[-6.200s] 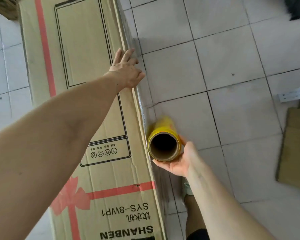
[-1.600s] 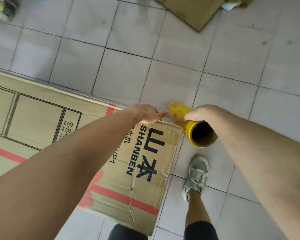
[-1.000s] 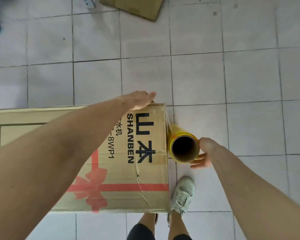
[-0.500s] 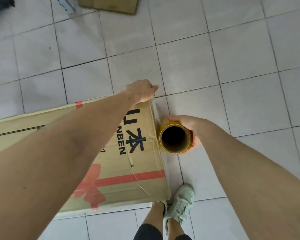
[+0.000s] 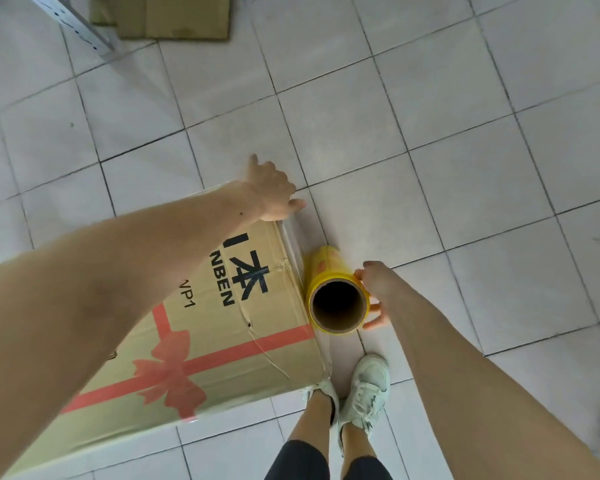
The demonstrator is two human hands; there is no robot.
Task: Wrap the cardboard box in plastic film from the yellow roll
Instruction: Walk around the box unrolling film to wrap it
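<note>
A tall cardboard box [image 5: 222, 341] with a red ribbon print and black lettering fills the lower left of the head view. My left hand [image 5: 269, 190] rests on its far top corner, fingers bent over the edge. The yellow film roll [image 5: 326, 271] stands upright against the box's right side, its hollow core facing me. My right hand [image 5: 374, 289] grips the roll from the right, fingers curled round its top end. Clear film [image 5: 291, 237] stretches from the roll along the box's side up to the corner under my left hand.
My two feet in pale sneakers [image 5: 364, 386] stand just below the roll, by the box's near corner. Flattened cardboard [image 5: 174, 15] and a white perforated metal strip [image 5: 73, 22] lie on the tiled floor at the top left.
The view has swung as I moved round the box's end. My right hand slid from over the roll's top to its right side, and the roll sits lower along the box's side.
</note>
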